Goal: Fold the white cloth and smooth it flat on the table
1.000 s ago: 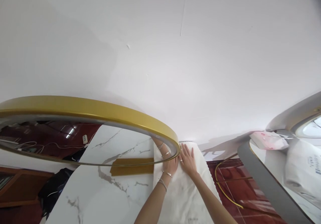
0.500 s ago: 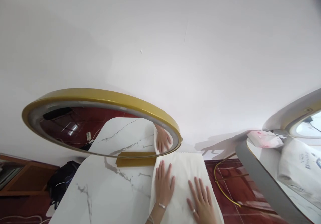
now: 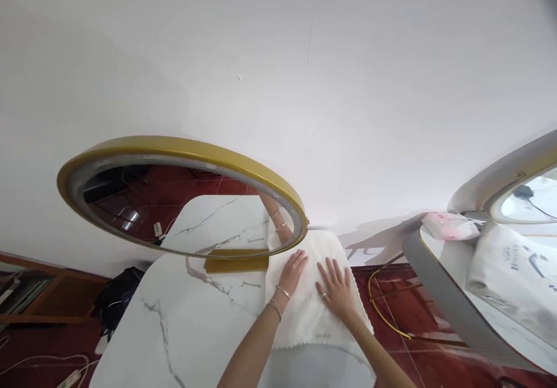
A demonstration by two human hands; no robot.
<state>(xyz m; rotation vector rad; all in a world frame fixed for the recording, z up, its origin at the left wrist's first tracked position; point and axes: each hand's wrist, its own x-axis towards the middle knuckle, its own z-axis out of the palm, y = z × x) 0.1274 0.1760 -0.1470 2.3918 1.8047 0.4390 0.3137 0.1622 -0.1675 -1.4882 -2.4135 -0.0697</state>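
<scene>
Both forearms cut off by bottom edge. Second mirror (image 3: 500,202) at right cropped by frame edge. Printing on the white bag (image 3: 513,266) too small to read. Gold-framed mirror (image 3: 183,150) hides the towel's (image 3: 313,312) far left corner.

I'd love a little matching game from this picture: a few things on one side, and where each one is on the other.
Things:
1. towel
2. round mirror
3. both hands: left hand, right hand
4. black bag

Places:
A. on the floor, left of the table
B. flat on the towel
C. spread on the marble table
D. upright on a gold base, against the wall

Pairs: 1-C, 2-D, 3-B, 4-A
</scene>
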